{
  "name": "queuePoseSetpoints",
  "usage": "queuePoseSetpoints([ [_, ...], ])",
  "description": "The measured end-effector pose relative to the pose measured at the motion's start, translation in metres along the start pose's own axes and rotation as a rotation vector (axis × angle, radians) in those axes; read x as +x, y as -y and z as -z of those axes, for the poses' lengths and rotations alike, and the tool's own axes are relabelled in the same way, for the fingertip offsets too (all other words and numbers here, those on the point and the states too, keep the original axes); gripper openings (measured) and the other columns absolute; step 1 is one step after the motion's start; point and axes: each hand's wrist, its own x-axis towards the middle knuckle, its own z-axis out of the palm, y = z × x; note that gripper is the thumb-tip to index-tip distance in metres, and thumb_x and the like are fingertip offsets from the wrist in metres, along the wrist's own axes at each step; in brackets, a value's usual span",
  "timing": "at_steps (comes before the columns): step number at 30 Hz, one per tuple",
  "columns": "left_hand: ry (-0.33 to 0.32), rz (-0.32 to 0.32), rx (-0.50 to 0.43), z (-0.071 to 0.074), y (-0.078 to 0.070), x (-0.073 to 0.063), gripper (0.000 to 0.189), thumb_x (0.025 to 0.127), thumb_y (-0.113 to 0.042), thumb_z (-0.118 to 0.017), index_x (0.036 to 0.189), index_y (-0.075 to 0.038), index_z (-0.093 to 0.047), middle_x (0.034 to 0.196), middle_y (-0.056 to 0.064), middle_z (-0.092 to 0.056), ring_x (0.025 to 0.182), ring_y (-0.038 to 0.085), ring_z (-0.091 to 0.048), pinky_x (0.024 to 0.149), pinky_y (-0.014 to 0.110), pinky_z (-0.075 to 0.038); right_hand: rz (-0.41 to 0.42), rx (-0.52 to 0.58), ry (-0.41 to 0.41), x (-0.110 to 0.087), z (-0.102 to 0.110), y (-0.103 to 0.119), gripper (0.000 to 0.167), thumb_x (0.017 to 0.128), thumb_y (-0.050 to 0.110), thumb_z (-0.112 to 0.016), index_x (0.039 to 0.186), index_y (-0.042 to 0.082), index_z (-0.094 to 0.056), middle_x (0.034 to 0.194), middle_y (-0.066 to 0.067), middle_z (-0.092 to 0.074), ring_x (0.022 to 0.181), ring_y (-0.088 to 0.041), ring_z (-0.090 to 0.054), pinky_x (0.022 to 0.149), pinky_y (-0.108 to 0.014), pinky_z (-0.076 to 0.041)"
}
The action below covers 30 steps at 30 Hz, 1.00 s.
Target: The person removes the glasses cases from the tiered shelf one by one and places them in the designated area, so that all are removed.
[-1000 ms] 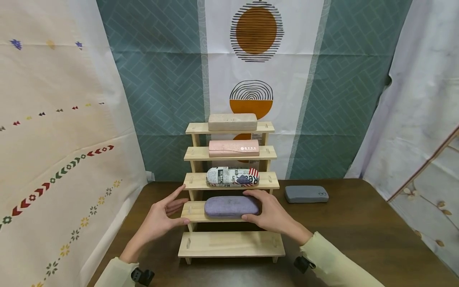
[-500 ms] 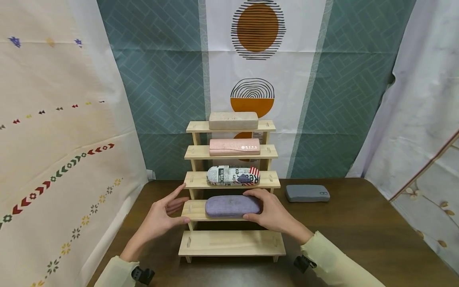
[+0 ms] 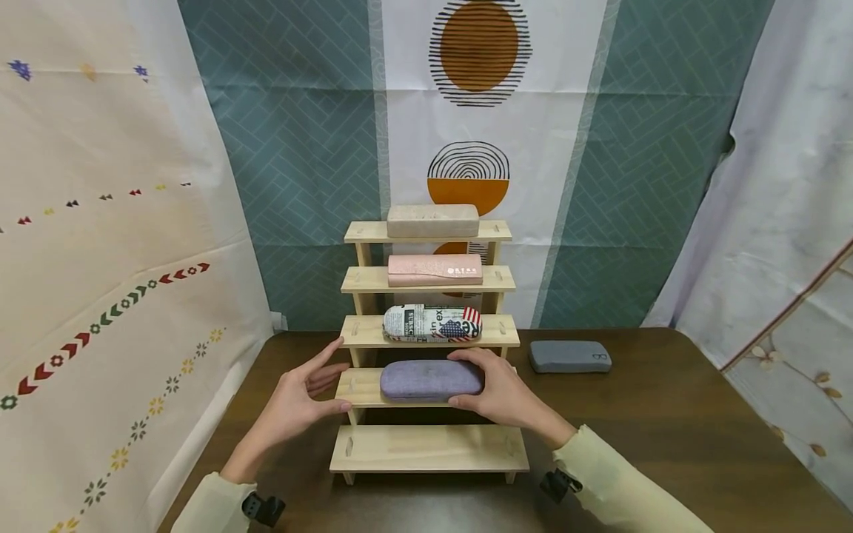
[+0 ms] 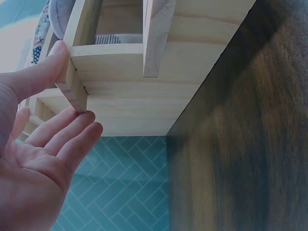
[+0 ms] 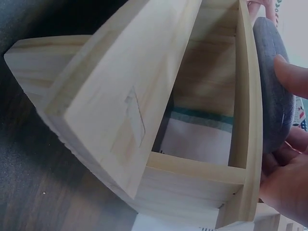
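A stepped wooden display stand (image 3: 429, 448) stands on the table. On its second step from the bottom lies a lavender fabric glasses case (image 3: 426, 380). My right hand (image 3: 503, 392) grips this case at its right end, thumb in front and fingers behind; the right wrist view shows the case (image 5: 273, 86) between thumb and fingers, against the board. At the left end of the same step, my left hand (image 3: 298, 400) holds the board. In the left wrist view the thumb is on one corner of the board end (image 4: 72, 86) and the fingertips on the other.
Higher steps carry a newspaper-print glasses case (image 3: 432, 323), a pink case (image 3: 435, 270) and a beige case (image 3: 433, 220). Right of the stand, a grey-blue case (image 3: 569, 356) lies on the dark wooden table (image 3: 640, 429). Patterned cloth hangs behind and at both sides.
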Motion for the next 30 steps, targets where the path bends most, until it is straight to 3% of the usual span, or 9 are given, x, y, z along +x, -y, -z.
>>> queuePoseSetpoints([
  [7,-0.003,0.010,0.003,0.0005,-0.0013,-0.0009,0.108,0.077,-0.007,-0.095,0.166,-0.029,-0.038,0.138,0.017,-0.067,0.129,0.032,-0.063,0.101,0.052,-0.054,0.005,0.025,0.001,-0.0032,0.0029,0.0020,0.062,0.082,0.024,-0.093,0.136,0.010,-0.067,0.134,-0.005,-0.066,0.110,-0.024,-0.061,0.094,-0.049,-0.049],
  [13,-0.005,-0.008,0.012,0.0000,-0.0010,0.0004,0.106,0.078,-0.006,-0.095,0.166,-0.025,-0.038,0.138,0.022,-0.066,0.128,0.036,-0.063,0.101,0.054,-0.054,-0.017,0.003,0.008,-0.0037,0.0030,0.0007,0.064,0.081,0.029,-0.093,0.137,0.014,-0.067,0.135,-0.005,-0.065,0.113,-0.025,-0.058,0.097,-0.052,-0.045],
  [30,0.000,-0.002,0.004,-0.0009,-0.0024,0.0002,0.104,0.079,-0.008,-0.094,0.165,-0.025,-0.039,0.138,0.021,-0.066,0.129,0.037,-0.063,0.102,0.055,-0.053,-0.058,-0.016,-0.004,-0.0014,-0.0007,-0.0014,0.064,0.077,0.032,-0.095,0.133,0.013,-0.070,0.128,-0.003,-0.067,0.113,-0.025,-0.055,0.097,-0.051,-0.044],
])
